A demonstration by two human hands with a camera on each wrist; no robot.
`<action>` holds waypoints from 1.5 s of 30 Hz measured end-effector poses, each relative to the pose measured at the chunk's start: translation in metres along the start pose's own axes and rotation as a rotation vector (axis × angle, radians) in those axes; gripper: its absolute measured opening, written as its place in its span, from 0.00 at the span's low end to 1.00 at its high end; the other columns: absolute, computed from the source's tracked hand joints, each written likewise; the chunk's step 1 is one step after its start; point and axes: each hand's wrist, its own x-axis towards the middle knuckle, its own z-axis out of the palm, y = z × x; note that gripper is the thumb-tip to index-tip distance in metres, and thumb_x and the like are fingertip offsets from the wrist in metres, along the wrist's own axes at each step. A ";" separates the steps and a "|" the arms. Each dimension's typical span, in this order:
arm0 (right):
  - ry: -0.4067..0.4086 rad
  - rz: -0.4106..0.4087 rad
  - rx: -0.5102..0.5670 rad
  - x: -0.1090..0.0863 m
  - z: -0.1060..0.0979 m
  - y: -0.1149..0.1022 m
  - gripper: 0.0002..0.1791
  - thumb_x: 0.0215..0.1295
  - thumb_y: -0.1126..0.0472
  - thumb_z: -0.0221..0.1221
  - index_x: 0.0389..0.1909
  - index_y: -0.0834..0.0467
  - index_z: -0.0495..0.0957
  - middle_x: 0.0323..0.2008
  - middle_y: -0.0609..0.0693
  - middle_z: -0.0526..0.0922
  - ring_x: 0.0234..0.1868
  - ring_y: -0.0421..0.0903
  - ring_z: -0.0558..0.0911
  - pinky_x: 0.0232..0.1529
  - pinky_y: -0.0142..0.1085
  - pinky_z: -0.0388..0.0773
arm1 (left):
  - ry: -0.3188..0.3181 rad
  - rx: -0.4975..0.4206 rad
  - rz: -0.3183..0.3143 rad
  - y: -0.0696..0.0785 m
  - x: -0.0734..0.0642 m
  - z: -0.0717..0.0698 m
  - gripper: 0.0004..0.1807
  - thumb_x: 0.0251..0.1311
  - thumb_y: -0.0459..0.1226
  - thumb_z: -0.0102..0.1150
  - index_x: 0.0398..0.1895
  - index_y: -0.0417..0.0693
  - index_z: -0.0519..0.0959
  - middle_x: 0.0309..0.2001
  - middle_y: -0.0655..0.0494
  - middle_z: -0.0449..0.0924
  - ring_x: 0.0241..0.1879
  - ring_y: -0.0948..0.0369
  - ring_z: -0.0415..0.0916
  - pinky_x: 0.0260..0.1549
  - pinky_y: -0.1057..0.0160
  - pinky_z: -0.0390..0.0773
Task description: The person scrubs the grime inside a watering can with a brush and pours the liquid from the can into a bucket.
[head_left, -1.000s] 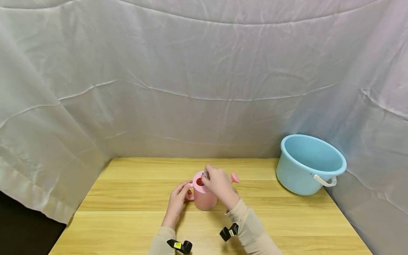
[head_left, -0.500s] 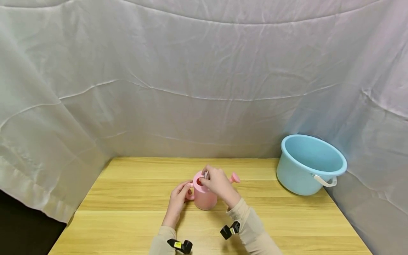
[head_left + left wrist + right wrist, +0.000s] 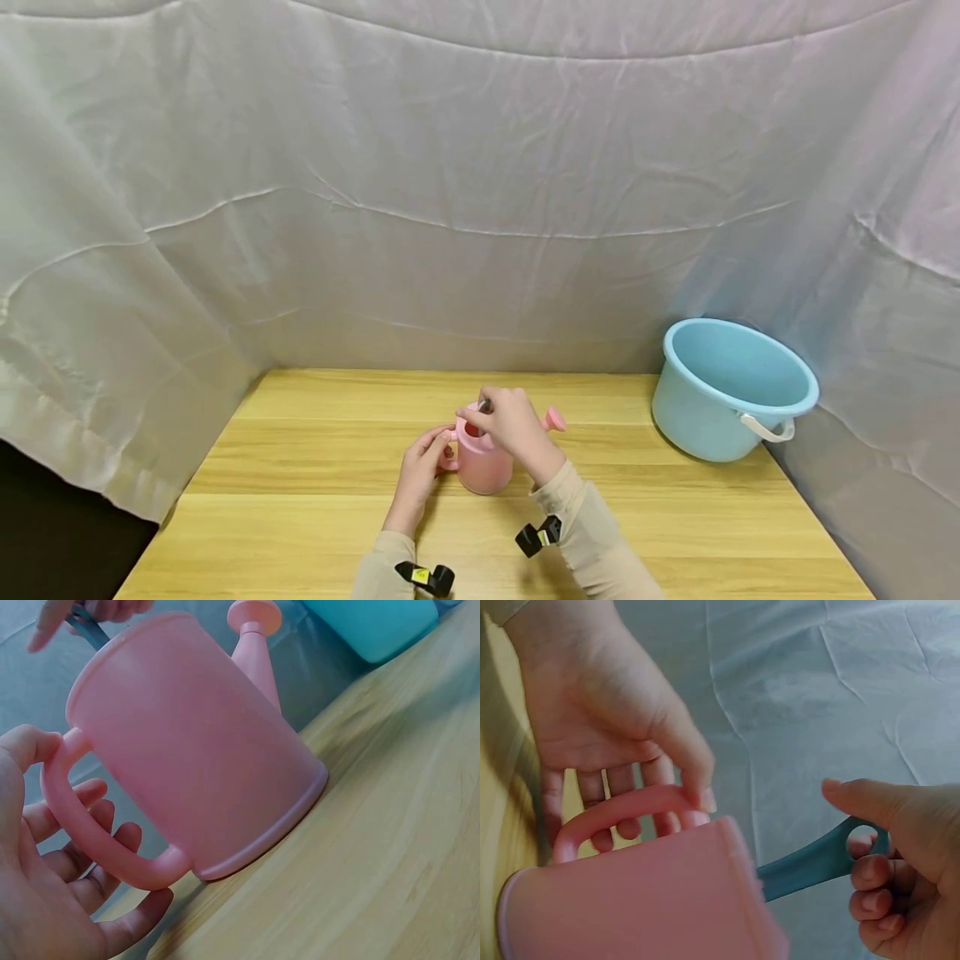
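Thumb of right hand now outstretched, fingers round teal tool, left hand loosely round watering can's handle

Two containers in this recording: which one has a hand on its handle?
The pink watering can: the left hand holds its handle. The light-blue bucket, off to the right, has its white handle untouched.

The right hand holds a teal tool at the rim of a pink vessel.
Its fingers curl at the tool's ringed end, thumb stretched out; the far end disappears past the rim. The left hand grips the handle, before wrinkled grey-blue cloth.
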 end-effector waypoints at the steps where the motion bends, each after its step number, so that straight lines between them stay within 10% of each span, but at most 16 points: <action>1: 0.029 -0.013 0.005 0.000 -0.001 -0.001 0.19 0.56 0.49 0.69 0.19 0.56 0.73 0.16 0.46 0.77 0.17 0.36 0.68 0.16 0.23 0.65 | 0.000 0.003 -0.003 0.000 0.000 0.000 0.22 0.67 0.44 0.57 0.55 0.36 0.78 0.30 0.52 0.73 0.28 0.61 0.75 0.40 0.53 0.85; 9: 0.166 -0.068 0.026 -0.002 -0.007 -0.004 0.21 0.55 0.50 0.70 0.17 0.55 0.70 0.14 0.46 0.77 0.14 0.35 0.65 0.15 0.23 0.62 | 0.001 0.003 0.000 0.003 0.000 0.001 0.21 0.67 0.43 0.57 0.55 0.36 0.78 0.29 0.53 0.73 0.28 0.61 0.76 0.38 0.53 0.86; 29: -0.057 0.037 -0.102 -0.009 0.007 0.005 0.21 0.60 0.41 0.63 0.20 0.52 0.71 0.15 0.42 0.72 0.18 0.38 0.68 0.20 0.28 0.63 | 0.003 -0.013 -0.008 -0.001 -0.001 0.000 0.22 0.67 0.44 0.57 0.55 0.35 0.78 0.29 0.53 0.74 0.27 0.61 0.76 0.39 0.54 0.85; 45: -0.106 -0.071 -0.043 -0.009 0.006 0.010 0.14 0.70 0.56 0.55 0.23 0.53 0.72 0.17 0.43 0.68 0.21 0.38 0.67 0.23 0.27 0.66 | 0.001 -0.008 -0.003 0.002 -0.002 0.000 0.22 0.67 0.44 0.57 0.55 0.36 0.78 0.29 0.52 0.74 0.28 0.60 0.76 0.39 0.56 0.86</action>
